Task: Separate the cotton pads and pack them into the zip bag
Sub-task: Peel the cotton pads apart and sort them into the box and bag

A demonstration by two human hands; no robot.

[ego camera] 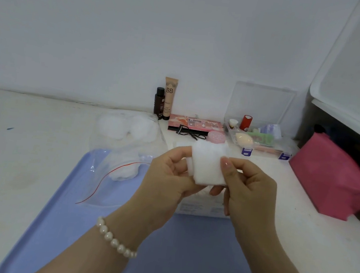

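A small stack of white square cotton pads [208, 164] is held up in front of me above the blue tray [68, 208]. My left hand [166, 180] grips the stack's left edge. My right hand [248, 186] pinches its right edge with thumb on the front. A clear zip bag [112, 173] with a red seal line lies on the tray's left part, holding a few white pads. A second clear bag with round cotton pads [127, 126] lies behind it on the table.
A dark bottle [159, 102] and BB cream tube [169, 98] stand at the wall. A makeup palette [195, 124], a clear organiser box [261, 138] and a pink bag [329, 179] sit to the right. A white packet [202, 205] lies under my hands.
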